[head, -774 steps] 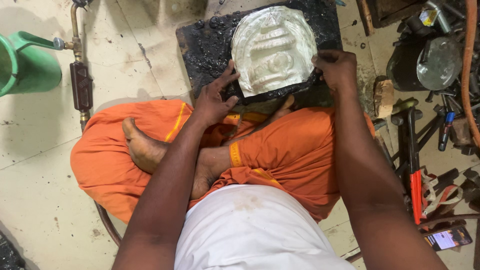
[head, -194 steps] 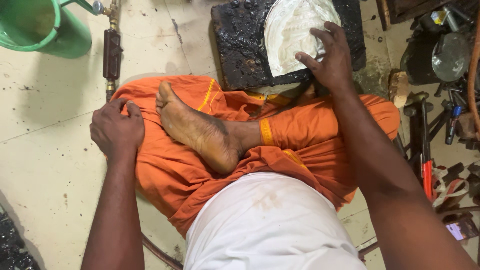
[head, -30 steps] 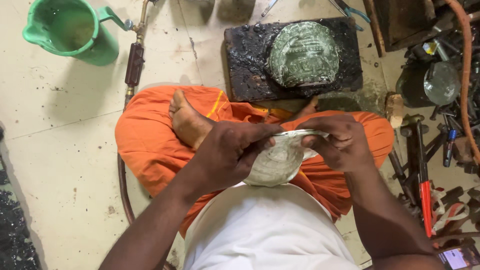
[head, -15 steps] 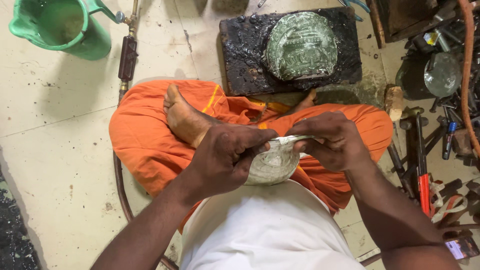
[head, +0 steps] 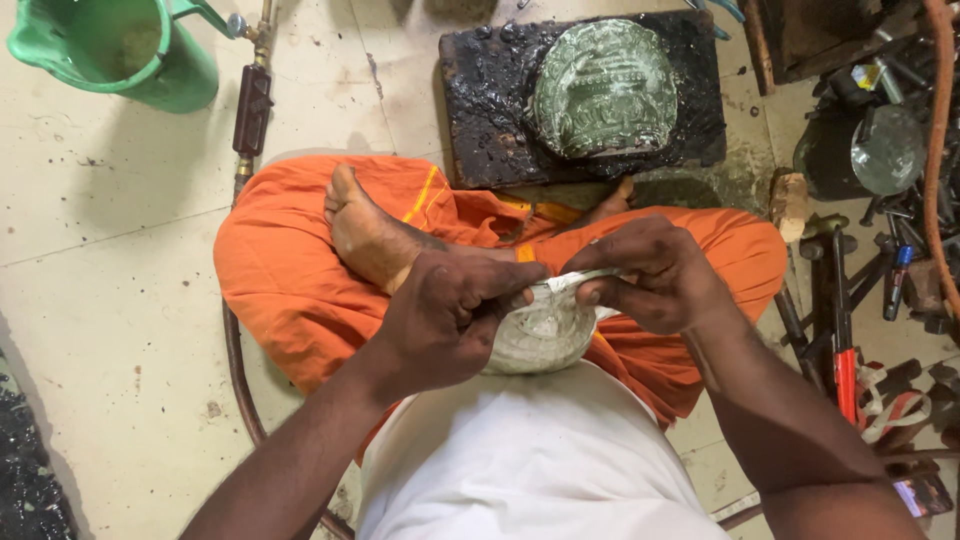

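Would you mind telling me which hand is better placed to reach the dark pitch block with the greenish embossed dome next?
Probably the right hand: it grips the silvery embossed metal sheet at its far edge, nearer the dark pitch block, while the left hand cups the sheet from below and supports it.

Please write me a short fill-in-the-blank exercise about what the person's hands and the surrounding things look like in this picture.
1. Both the left hand and the right hand hold a thin silvery metal ____ over the lap.
2. The green jug stands on the floor at the top ____ of the view.
3. A greenish domed mould rests on a ____ block.
4. The person sits cross-legged in ____ cloth.

Missing words: shell; left; black; orange
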Tool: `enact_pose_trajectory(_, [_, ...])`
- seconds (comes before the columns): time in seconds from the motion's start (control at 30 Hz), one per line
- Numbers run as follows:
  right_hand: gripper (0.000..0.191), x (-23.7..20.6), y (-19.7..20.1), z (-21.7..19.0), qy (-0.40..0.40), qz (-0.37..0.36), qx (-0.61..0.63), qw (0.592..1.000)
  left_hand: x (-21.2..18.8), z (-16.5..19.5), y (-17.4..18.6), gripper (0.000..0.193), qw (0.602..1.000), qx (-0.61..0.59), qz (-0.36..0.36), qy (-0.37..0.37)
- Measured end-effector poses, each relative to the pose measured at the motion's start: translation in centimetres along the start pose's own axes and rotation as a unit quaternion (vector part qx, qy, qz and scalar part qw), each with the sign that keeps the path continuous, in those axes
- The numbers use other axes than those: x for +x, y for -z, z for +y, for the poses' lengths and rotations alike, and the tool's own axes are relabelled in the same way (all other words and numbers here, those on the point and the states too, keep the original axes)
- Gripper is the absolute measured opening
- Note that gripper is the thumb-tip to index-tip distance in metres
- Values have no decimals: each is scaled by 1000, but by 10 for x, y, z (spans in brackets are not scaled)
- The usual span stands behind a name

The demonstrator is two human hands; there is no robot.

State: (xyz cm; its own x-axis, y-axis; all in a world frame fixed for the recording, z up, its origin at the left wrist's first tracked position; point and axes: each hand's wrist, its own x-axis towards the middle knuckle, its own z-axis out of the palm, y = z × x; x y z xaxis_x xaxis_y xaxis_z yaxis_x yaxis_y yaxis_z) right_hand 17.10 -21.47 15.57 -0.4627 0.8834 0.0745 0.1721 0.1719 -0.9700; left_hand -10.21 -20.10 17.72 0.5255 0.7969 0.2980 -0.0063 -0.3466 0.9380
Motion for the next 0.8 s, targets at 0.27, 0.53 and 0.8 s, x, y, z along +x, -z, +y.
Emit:
enact_pose_trajectory(0.27, [27, -1, -1, 8, 37, -8, -7, 999, -2, 3, 1, 24, 1000, 8, -10, 27])
enact_pose_trajectory(0.53, [26, -4, 3, -15, -47, 3, -19, 999, -1, 10, 3, 24, 1000, 24, -11, 11])
enact_pose_trajectory(0.8, [37, 5, -3, -27, -65, 41, 31, 997, 7, 15, 8, 22, 997, 32, -20, 72])
